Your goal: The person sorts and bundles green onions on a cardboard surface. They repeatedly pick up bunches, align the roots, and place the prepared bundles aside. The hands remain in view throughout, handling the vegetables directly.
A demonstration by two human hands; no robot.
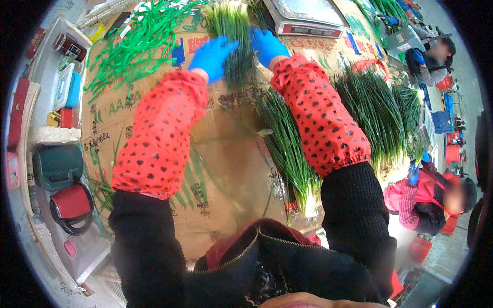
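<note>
A bundle of scallions [240,42] lies at the far side of the cardboard-covered table, its pale root ends pointing away from me. My left hand [212,57], in a blue glove, holds the bundle's left side with its fingers over the leaves. From the right, my right hand [269,45], gloved the same way, holds the other side; its fingertips are partly hidden against the leaves. A second scallion bundle [290,148] rests under my right forearm, roots towards me. To its right is a larger heap of scallions [373,119].
Tangled green ties [142,42] cover the far left of the cardboard [223,161]. A weighing scale [308,15] stands just beyond my right hand. Left of the table are a dark green container [57,165] and a red-and-black container [72,208]. Two other people work along the right.
</note>
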